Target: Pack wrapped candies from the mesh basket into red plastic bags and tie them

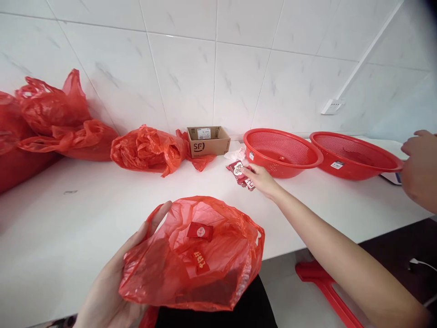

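My left hand (124,273) holds a red plastic bag (146,269) at its left side, fingers hooked by the handle, with the mouth spread wide toward me. Inside the bag lie small red packets (200,231) with pale and gold print. Over the table, beyond the bag, my right hand (261,179) grips dark red and white printed packets (236,170) between thumb and fingers. It is just in front of the nearer red plastic colander (283,169). How many packets are in the right hand I cannot tell.
Several red plastic bags (58,105) are piled at the left, and another bundled bag (143,150) lies beside an SF cardboard box (215,146). A second red colander (358,168) stands at the right, near another person's hand (421,168). A red plastic stool (327,291) is below the white table (85,205).
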`<state>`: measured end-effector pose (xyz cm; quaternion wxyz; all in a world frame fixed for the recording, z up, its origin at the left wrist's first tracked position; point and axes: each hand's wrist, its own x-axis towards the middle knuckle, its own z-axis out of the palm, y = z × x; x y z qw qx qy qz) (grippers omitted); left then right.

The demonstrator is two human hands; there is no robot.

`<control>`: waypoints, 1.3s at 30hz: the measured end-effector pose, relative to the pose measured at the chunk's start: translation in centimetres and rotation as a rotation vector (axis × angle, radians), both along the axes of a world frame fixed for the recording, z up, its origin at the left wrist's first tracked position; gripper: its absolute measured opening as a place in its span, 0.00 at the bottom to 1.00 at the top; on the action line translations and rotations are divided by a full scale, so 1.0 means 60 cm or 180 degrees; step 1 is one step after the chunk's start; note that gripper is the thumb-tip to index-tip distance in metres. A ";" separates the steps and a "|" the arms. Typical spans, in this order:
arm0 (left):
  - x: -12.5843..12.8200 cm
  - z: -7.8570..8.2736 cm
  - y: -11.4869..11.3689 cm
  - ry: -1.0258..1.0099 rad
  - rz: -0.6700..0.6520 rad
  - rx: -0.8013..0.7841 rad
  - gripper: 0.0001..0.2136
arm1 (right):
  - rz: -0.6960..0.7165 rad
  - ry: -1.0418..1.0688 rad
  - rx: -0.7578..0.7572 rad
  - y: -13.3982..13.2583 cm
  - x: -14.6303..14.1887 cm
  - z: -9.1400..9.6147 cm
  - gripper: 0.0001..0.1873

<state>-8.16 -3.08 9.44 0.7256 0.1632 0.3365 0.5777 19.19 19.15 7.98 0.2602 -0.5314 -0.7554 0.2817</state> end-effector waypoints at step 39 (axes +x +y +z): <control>0.012 0.006 -0.007 0.0040 0.0380 -0.0095 0.24 | 0.1843 0.0714 -0.1190 -0.197 -0.092 0.070 0.12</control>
